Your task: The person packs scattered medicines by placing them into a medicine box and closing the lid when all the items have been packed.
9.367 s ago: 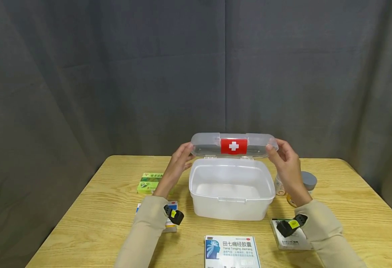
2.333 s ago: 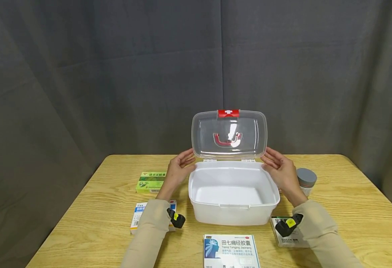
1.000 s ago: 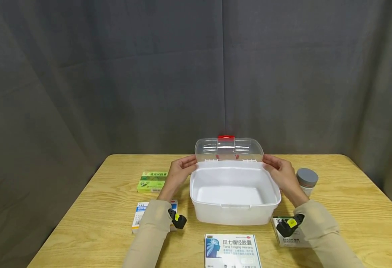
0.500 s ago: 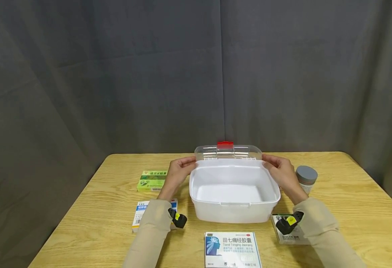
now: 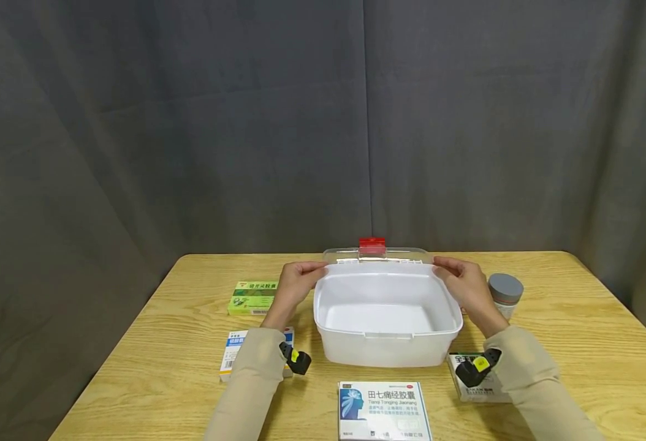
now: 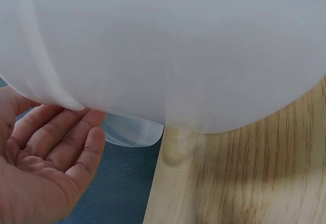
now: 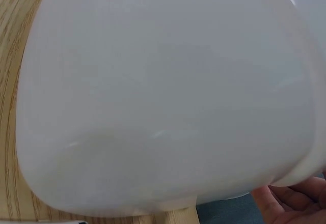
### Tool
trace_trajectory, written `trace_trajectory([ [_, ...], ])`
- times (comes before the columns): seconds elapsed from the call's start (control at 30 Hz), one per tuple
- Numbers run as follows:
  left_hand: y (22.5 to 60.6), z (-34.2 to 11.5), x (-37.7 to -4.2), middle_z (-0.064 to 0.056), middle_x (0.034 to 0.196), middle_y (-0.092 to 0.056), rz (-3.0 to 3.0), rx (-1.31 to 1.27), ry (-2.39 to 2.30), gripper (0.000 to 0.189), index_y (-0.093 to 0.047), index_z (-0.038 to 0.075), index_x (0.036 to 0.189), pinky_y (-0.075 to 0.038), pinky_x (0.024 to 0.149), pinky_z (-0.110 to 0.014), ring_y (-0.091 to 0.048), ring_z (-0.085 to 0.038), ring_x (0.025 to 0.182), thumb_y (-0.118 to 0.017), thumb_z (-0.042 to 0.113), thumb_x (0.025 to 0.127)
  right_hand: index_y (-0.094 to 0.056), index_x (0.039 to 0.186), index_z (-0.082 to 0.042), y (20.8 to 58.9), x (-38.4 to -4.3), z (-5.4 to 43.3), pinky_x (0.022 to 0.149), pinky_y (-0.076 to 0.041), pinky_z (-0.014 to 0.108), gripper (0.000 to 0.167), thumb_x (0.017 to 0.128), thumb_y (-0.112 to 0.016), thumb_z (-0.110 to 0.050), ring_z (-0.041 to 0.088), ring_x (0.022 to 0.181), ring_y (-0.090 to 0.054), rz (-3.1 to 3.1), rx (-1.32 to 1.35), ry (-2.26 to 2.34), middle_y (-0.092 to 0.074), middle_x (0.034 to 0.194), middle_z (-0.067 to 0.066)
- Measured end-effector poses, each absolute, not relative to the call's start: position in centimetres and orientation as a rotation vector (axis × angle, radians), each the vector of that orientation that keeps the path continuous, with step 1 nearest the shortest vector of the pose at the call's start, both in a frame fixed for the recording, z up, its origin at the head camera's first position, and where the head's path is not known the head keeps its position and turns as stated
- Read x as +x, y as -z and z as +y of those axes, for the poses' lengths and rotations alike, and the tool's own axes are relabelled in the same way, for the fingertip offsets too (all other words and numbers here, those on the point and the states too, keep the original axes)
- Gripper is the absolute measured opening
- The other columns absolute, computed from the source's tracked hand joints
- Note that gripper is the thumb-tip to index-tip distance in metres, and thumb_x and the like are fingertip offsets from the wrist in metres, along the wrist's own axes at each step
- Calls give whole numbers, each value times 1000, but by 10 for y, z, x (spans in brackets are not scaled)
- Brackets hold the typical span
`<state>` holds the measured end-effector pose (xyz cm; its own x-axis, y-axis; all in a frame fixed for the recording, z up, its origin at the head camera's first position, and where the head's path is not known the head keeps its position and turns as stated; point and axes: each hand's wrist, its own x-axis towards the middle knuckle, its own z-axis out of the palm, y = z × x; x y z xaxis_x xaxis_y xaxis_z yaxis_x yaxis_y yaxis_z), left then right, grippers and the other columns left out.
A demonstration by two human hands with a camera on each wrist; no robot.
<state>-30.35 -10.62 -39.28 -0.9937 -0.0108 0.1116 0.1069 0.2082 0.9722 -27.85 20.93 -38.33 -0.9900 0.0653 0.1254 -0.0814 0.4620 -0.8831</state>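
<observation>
Curtain (image 5: 257, 147): grey, hanging at 12 o'clock beyond the wooden table (image 5: 566, 318).
Tub (image 5: 388, 350): white, mid-table, mouth up.
Lid (image 5: 402, 254): clear, hinged to the tub's 12 o'clock side, tipped back, its red clip (image 5: 371, 243) uppermost.
Left hand (image 5: 294, 283): pinching the tub's edge at 10 o'clock, thumb on top, fingers behind.
Right hand (image 5: 463, 286): the same pinch at 2 o'clock.
Feel: light, stiff plastic, I judge, smooth enough to slip; the thin lid and its 2 hinges look likeliest to crack.
Best hold: under the tub's lip at 3 and 9 o'clock; the lid by its side edges.
Around: 4 boxes, the green box (image 5: 251, 300) at 9 o'clock, blue box (image 5: 231, 352) at 8, capsule box (image 5: 383, 413) at 6, white box (image 5: 480, 392) at 4.
Jar (image 5: 505, 291): grey-capped, at 3 o'clock, just beside my right wrist.
In the way: the capsule box would block a slide towards 6 o'clock; my 2 sleeves partly cover the blue box and white box.
</observation>
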Motion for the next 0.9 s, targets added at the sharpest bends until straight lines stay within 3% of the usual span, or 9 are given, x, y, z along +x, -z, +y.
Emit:
trace_trajectory([
  [0.4, 392, -107, -306, -10, 105, -70, -2371, -94, 1938, 23, -74, 2, 108, -56, 78, -31, -67, -20, 92, -68, 17, 92, -48, 139, 5, 382, -276, 212, 92, -50, 43, 48, 102, -50, -25, 38, 116, -55, -2588, -27, -1594, -51, 135, 26],
  [0.7, 389, -107, -308, -10, 109, -70, -2374, -170, 1946, 25, -73, 2, 110, -56, 80, -32, -66, -22, 99, -69, 18, 92, -45, 141, 5, 376, -270, 221, 81, -55, 35, 54, 103, -46, -33, 39, 112, -58, -2566, 48, -1629, -50, 136, 26],
  [0.9, 388, -111, -305, -7, 108, -70, -2360, -212, 1862, 27, -73, 3, 112, -54, 86, -39, -66, -21, 99, -70, 21, 91, -44, 141, 7, 368, -262, 227, 92, -49, 47, 57, 102, -46, -35, 41, 117, -55, -2566, 144, -1564, -48, 138, 27],
])
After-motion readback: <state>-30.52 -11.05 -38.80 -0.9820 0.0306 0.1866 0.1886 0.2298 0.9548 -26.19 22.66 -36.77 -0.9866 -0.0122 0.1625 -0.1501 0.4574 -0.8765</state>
